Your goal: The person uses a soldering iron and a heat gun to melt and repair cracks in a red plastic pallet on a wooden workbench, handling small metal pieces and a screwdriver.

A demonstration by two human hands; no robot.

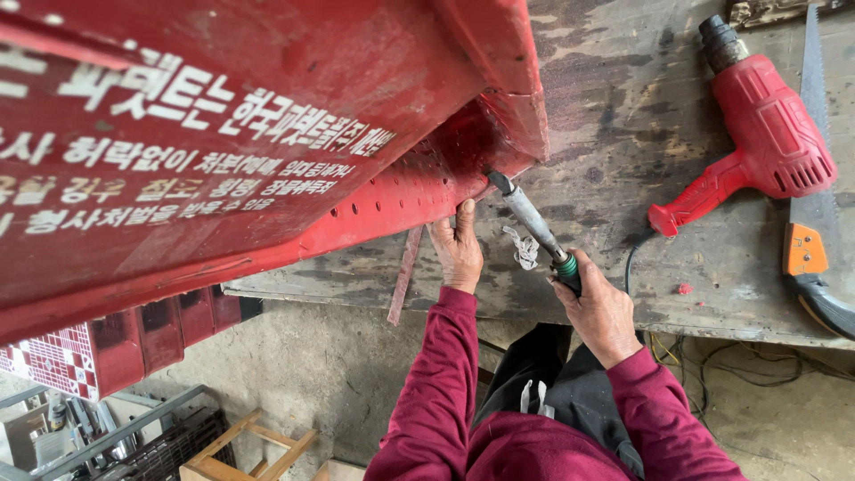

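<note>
Tool: a screwdriver-like hand tool (533,220) with a dull metal shaft and a green and black handle. Its long axis runs on a slant, handle low and to the right, tip high and to the left. The tip points into the inner corner of the red pallet.
Right hand: the right hand (598,309) is closed in a fist around the tool's handle, knuckles up, wrist in a dark red sleeve.
Left hand: the left hand (457,248) lies palm down with fingers loosely spread, holding nothing. It presses on the workbench right at the pallet's lower edge, thumb tip touching the red plastic.
Pallet: a large red plastic pallet (223,151) fills the upper left. It is tilted, with white lettering on its flat face and a row of small holes along the lower rim.
Workbench: a worn, stained wooden workbench (623,134) carries the pallet, both hands and the tools. A thin reddish strip (405,276) lies just left of the left hand, hanging over the bench edge. A small curl of white scrap (524,247) lies between the hands.
Other tools: a red heat gun (757,142) rests well to the right, nozzle pointing up and away. A hand saw (812,178) with an orange and black handle lies just beside it at the right edge.
Room: a bare concrete floor (338,374) lies below the bench. A second red pallet (116,343), a small wooden stool (254,450) and metal racking sit at lower left. Cables trail at lower right.
</note>
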